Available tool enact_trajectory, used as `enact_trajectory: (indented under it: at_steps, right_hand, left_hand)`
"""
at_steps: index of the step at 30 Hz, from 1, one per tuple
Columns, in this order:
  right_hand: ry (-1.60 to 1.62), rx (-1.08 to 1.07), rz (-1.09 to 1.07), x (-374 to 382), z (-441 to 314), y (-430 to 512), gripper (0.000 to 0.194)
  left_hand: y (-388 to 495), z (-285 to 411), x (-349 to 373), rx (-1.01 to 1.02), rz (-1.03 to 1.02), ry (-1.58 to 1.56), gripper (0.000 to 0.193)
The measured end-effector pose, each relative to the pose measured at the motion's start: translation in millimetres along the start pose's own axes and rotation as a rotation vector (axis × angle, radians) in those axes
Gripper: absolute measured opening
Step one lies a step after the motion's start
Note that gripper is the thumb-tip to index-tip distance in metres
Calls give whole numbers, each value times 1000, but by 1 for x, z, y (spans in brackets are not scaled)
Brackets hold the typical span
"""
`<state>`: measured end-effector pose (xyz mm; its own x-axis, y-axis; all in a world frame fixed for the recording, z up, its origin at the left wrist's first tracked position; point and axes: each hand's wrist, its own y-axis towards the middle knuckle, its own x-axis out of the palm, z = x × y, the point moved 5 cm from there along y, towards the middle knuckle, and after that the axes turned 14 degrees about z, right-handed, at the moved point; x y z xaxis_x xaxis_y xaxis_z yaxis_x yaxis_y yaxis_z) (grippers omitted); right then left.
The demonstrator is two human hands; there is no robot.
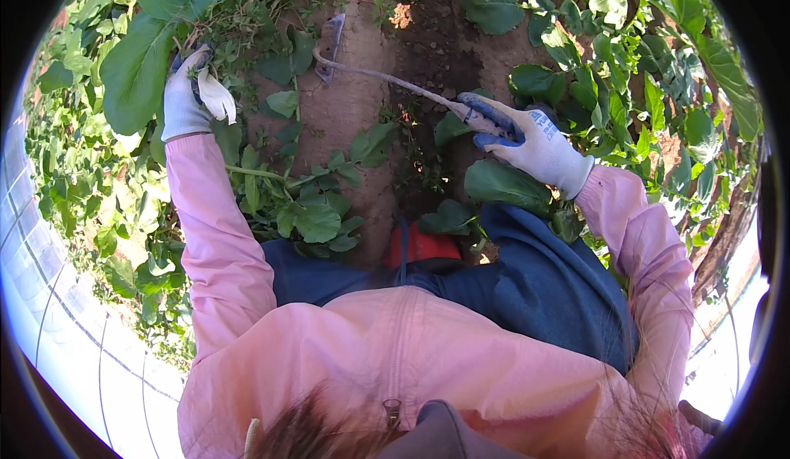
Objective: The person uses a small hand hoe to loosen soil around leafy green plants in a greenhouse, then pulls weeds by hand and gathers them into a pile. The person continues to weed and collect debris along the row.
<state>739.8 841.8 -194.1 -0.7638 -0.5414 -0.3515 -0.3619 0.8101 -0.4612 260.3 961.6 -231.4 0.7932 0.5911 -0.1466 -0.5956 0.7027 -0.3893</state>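
My right hand (531,141), in a white glove with blue-coated fingers, is closed around the handle of a small hand hoe (395,79). The hoe's curved neck runs left to a flat metal blade (333,48) resting on the bare soil ridge. My left hand (191,88), gloved alike, is among stems and small weeds (237,57) at the left, beside a large green leaf (136,76). A pale, loose glove part hangs from it. Its fingertips are partly hidden by foliage, so whether it grips a stem is not clear.
Leafy crop plants (315,218) spread low in front of my left knee, and denser ones (617,88) stand on the right. A darker soil furrow (432,57) runs up the middle. Something red (426,246) lies between my legs. Greenhouse film (55,335) curves along the left edge.
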Motion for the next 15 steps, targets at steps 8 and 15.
enact_trajectory:
  at_steps: [8, 15]
  right_hand:
    - [194, 104, 92, -13, 3, 15, 59]
    - [372, 360, 361, -10, 56, -4, 57]
  left_hand:
    - [16, -8, -13, -41, 49, -205, 31]
    - [-94, -10, 49, 223, -315, 26, 41]
